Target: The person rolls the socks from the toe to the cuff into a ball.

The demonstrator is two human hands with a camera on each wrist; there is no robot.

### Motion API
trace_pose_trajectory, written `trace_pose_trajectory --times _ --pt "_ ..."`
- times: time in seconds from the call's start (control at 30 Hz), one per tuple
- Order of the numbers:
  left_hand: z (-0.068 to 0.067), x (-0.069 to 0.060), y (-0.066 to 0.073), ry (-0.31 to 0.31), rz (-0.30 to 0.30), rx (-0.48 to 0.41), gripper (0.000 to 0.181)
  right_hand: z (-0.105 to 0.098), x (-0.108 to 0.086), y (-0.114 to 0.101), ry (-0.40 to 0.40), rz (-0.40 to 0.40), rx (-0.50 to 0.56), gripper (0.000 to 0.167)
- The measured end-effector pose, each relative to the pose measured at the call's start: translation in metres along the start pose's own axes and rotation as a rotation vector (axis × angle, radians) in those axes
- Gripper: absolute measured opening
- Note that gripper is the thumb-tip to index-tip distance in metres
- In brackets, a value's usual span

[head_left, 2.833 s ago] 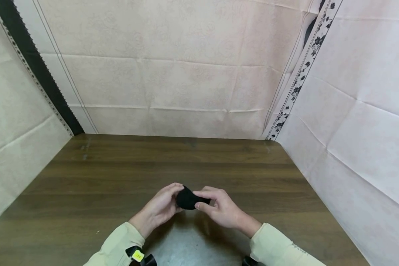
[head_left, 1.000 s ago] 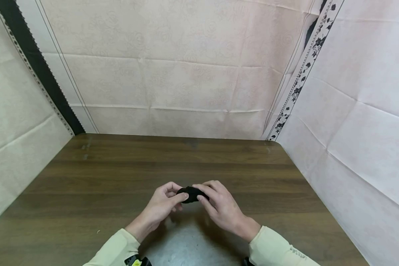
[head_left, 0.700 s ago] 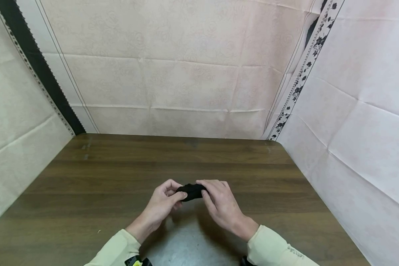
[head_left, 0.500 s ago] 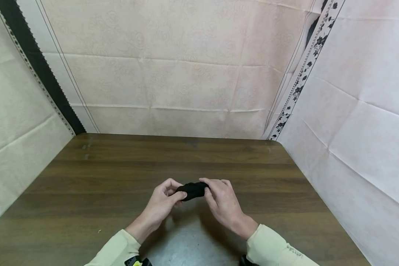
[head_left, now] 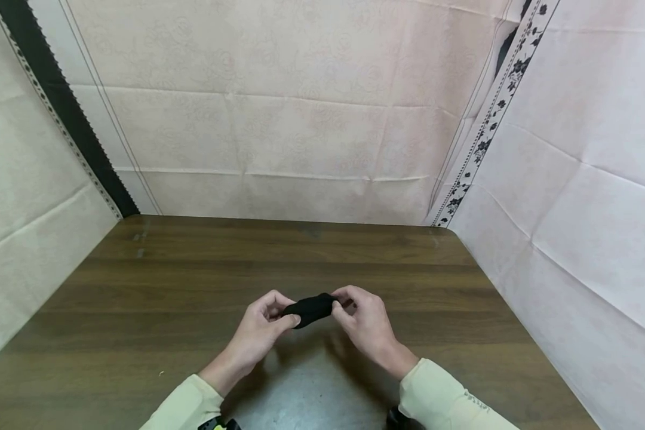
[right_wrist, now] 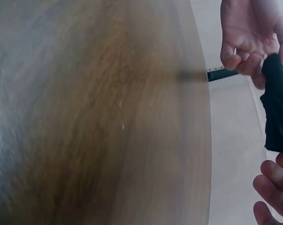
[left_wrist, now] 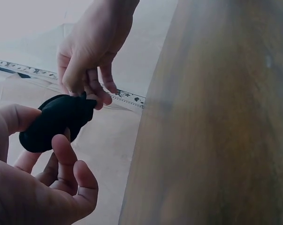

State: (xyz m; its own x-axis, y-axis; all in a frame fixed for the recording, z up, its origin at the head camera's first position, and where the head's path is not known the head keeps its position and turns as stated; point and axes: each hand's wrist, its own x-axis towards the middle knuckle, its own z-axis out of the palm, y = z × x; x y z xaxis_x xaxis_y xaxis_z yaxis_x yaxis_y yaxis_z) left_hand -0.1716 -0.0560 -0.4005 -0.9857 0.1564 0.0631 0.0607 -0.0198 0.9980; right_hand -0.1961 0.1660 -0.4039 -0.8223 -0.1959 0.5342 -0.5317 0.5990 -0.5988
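Note:
A small bundle of black cloth [head_left: 310, 309], perhaps a rolled sock, is held above the table between both hands. My left hand [head_left: 259, 333] pinches its left end, thumb on the near side. At the other end, my right hand [head_left: 369, 325] pinches the tip between thumb and fingers. In the left wrist view the black cloth bundle [left_wrist: 54, 123] looks smooth and rounded near the left hand, with a ragged end at the right hand's fingertips. The right wrist view shows the bundle [right_wrist: 276, 105] cut off by the frame edge.
A brown wooden table [head_left: 220, 269] lies under the hands, with a tiny pale speck [head_left: 161, 373] at left. White patterned cloth [head_left: 279, 119] hangs behind it, and more covers the left and right sides. A black strap with a device [head_left: 218, 424] sits at the left wrist.
The bundle was rounder earlier, with a narrow right end; now it is longer and tilts up to the right. My right hand has shifted from covering its right part to pinching the tip.

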Motion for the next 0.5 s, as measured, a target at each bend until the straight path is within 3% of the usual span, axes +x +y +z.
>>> trace_pose_trajectory --times 0.2,0.5 --pt "-0.0001 -0.0009 0.0005 -0.031 0.055 0.058 0.018 0.0003 0.0018 0.0032 -0.018 0.041 0.065 0.017" --pt "-0.0066 0.0 0.0023 -0.073 0.044 0.107 0.014 -0.0012 0.0009 -0.001 -0.088 0.117 0.178 0.023"
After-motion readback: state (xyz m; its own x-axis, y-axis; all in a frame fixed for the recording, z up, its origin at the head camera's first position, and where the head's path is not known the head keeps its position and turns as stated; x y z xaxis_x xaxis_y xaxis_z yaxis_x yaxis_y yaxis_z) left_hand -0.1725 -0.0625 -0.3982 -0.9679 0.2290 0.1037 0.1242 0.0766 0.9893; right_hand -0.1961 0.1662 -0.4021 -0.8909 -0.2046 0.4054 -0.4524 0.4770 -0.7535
